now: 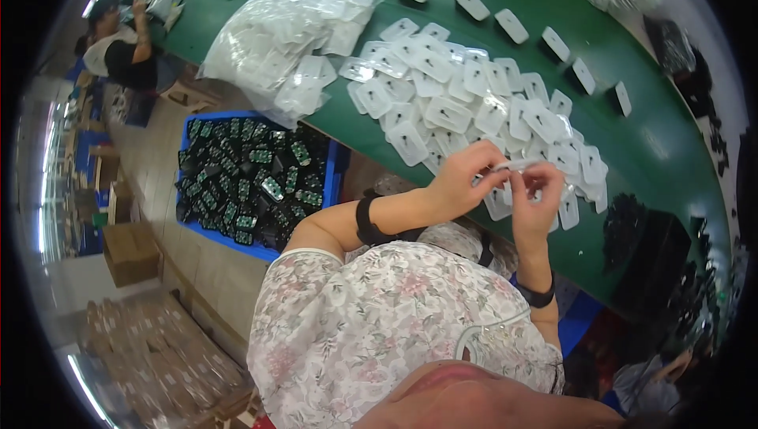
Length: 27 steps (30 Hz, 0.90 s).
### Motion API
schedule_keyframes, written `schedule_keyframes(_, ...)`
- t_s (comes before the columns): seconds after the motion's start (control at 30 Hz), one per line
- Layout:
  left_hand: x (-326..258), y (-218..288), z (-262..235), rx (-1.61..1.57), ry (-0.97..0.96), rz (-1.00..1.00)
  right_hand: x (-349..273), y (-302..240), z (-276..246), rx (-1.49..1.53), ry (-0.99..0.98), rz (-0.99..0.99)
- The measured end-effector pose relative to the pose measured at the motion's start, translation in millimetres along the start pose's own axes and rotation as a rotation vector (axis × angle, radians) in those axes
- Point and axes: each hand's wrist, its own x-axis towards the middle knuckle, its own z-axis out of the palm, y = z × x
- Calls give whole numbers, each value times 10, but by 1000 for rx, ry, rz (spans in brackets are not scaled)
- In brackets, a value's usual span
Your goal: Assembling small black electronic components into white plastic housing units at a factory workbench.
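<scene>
Both my hands meet over the near edge of the green table (363, 141). Between them is a small white plastic plate (519, 164), seen nearly edge-on. My left hand (467, 180) pinches its left end, while my right hand (537, 196) has thumb and fingers closed on the other end. The fingertips almost touch, and whatever small part may lie between them is hidden. Just beyond spreads a heap of translucent white rectangular plates (450, 113) with rounded corners, many with a small dark piece in the middle.
A clear plastic bag (276, 42) of white plates lies left of the heap. Single plates (512, 26) form a row along the far side. Below the table, a blue crate (183, 144) holds black parts with green circuit boards. Black parts (624, 227) lie at right. Another person (130, 54) sits far left.
</scene>
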Motion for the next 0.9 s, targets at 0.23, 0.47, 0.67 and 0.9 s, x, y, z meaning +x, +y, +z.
schedule_keyframes(0.23,-102,53,-70,-121,-161,-175,118,-8,-292,30,-441,275)
schedule_keyframes(0.47,-69,78,-150,-163,-219,-208,66,-28,-236,3,-350,150)
schedule_keyframes(0.67,-43,189,-348,-39,-184,-285,41,82,-229,148,-403,346)
schedule_keyframes(0.9,61,146,-637,-37,40,-314,53,30,-205,447,-399,422)
